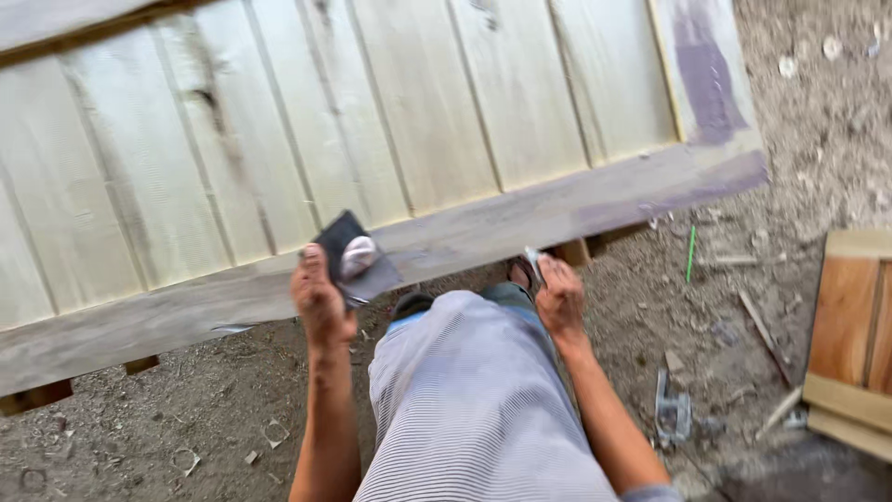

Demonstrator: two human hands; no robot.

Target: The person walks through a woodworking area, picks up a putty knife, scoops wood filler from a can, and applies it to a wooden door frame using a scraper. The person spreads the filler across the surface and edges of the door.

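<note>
My left hand (pixel 321 299) grips a dark flat plate (pixel 353 260) with a blob of pale grey putty on it, held at the near edge of a large wooden door panel (pixel 372 121). A small thin scraper blade (pixel 532 263) is pinched in my right hand (pixel 560 296), which hovers just below the panel's grey-smeared lower rail (pixel 520 218). My striped grey top (pixel 474 400) fills the lower middle between both arms. The panel lies flat on low wooden blocks, its pale vertical boards running away from me.
Dirt ground with wood chips and debris surrounds the panel. A second reddish wooden panel (pixel 855 344) lies at the right. A small metal object (pixel 671 414) sits on the ground near my right forearm. A green stick (pixel 690 253) lies beyond. Support blocks (pixel 37 397) show under the panel.
</note>
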